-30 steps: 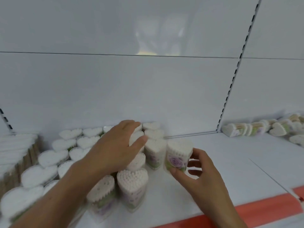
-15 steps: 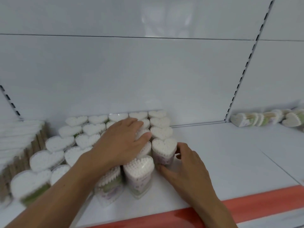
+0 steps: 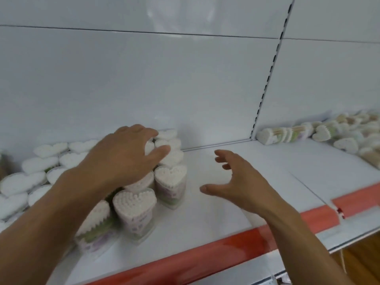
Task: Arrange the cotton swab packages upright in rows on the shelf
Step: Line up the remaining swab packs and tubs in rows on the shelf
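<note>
On the shelf [image 3: 195, 221] at far left, heart-shaped swab packs [image 3: 30, 163] stand upright in tight rows, cotton tips up, back row approx. against the rear panel. Nearest me, one pack [image 3: 96, 221] leans w/ its top tipped left, and the front pack [image 3: 134, 204] stands just beside it. My L hand [image 3: 123, 159] lies palm down across the tops in the middle of the block, fingers spread and straight, gripping nothing. At the block's right edge the end pack [image 3: 170, 177] stands upright, nothing touching it. My R hand [image 3: 236, 182] hovers just right of it above bare shelf, released, fingers loosely bent, thumb out, holding nothing. Past the slotted post [image 3: 265, 89], more packs [image 3: 285, 133] lie on their sides in a loose heap at far right. A red strip [image 3: 216, 251] runs along the shelf's front edge.
</note>
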Demonstrator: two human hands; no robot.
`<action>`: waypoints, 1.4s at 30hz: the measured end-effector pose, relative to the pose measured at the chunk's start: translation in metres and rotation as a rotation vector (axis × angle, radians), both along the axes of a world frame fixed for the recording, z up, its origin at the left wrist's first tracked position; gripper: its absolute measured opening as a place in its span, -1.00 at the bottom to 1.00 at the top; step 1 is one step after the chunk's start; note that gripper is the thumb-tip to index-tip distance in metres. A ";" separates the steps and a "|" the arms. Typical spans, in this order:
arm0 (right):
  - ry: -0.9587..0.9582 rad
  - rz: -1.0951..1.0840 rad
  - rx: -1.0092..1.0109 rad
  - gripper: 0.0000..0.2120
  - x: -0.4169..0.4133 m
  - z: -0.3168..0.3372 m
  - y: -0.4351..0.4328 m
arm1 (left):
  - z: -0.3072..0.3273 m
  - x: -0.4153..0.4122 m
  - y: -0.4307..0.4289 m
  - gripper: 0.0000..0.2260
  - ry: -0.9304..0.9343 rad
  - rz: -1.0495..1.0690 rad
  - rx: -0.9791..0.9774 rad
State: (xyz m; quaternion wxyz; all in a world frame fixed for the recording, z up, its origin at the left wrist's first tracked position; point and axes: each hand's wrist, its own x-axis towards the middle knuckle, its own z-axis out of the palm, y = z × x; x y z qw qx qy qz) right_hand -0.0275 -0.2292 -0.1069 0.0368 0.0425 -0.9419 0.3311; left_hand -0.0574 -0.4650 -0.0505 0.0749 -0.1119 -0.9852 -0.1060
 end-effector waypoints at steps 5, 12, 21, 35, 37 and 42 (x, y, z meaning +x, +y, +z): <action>-0.014 -0.112 -0.011 -0.25 -0.014 0.007 0.058 | 0.010 0.001 0.052 -0.41 0.034 -0.080 -0.007; 0.007 -0.422 0.059 -0.46 -0.029 0.004 0.189 | -0.014 0.000 0.171 -0.50 -0.001 -0.237 0.136; 0.104 -0.779 0.281 -0.42 -0.006 0.004 0.382 | -0.056 -0.026 0.352 -0.50 -0.110 -0.353 0.171; 0.133 -0.485 -0.563 -0.68 -0.004 0.008 0.457 | -0.068 -0.056 0.531 -0.26 0.157 -0.786 0.394; 0.110 -0.420 -0.587 -0.70 -0.001 0.010 0.458 | -0.074 -0.059 0.539 -0.31 0.167 -0.789 0.422; 0.136 -0.386 -0.573 -0.77 0.001 0.014 0.471 | -0.082 -0.060 0.539 -0.51 0.129 -0.694 0.602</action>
